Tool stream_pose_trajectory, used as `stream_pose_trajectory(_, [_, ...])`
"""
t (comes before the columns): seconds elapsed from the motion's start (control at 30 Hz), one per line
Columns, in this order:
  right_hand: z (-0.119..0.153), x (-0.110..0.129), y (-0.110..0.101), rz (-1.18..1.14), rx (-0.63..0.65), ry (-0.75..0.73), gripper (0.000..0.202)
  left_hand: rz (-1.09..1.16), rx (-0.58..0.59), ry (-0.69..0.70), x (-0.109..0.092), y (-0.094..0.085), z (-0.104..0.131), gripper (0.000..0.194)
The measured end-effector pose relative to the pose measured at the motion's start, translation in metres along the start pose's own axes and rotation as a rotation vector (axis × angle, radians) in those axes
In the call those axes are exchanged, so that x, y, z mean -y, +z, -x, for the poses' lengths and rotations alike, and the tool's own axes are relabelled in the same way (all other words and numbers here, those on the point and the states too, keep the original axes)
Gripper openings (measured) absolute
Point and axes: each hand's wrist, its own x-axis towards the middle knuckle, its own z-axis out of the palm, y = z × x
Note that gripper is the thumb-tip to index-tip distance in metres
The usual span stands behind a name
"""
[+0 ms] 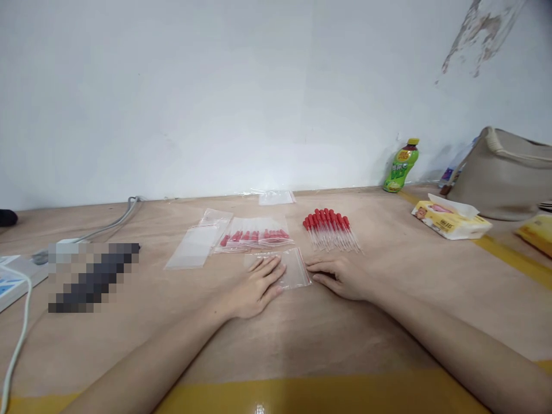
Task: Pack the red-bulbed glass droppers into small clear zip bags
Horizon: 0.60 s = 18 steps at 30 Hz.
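Your left hand (pixel 254 287) lies flat, fingers spread, pressing on a thin clear bag (pixel 282 267) (glossy, rectangular) in front of you. Your right hand (pixel 340 276) rests open, palm down, at the bag's right edge, gripping nothing. Beyond it lies a fan of red-bulbed droppers (pixel 331 229). The table (pixel 302 339) is pale plywood edged in yellow tape, against a white wall.

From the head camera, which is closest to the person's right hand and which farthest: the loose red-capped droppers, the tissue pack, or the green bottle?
Measured from the right hand:
1. Loose red-capped droppers, lying just beyond the hand.
2. Tissue pack, farther off to the right.
3. Green bottle, farthest, standing against the back wall to the right.
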Motion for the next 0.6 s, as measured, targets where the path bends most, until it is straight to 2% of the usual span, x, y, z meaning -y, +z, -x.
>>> stream_pose_trajectory(0.13, [-0.011,-0.011,-0.013,0.165,-0.109,0.181,0.023,0.025,-0.042,0.013,0.003,0.009,0.001,0.052])
stream_pose_trajectory(0.27, [-0.042,-0.025,-0.023,0.407,-0.230,0.475,0.020,0.051,-0.074,0.020,0.004,0.009,0.000,0.051])
stream_pose_trajectory(0.4, [-0.076,-0.030,-0.023,0.562,-0.195,0.722,0.028,0.067,-0.091,0.022,0.003,0.010,0.000,0.050])
stream_pose_trajectory(0.6, [-0.095,-0.032,-0.010,0.554,-0.184,0.866,0.027,0.076,-0.087,-0.001,0.002,0.008,0.001,0.049])
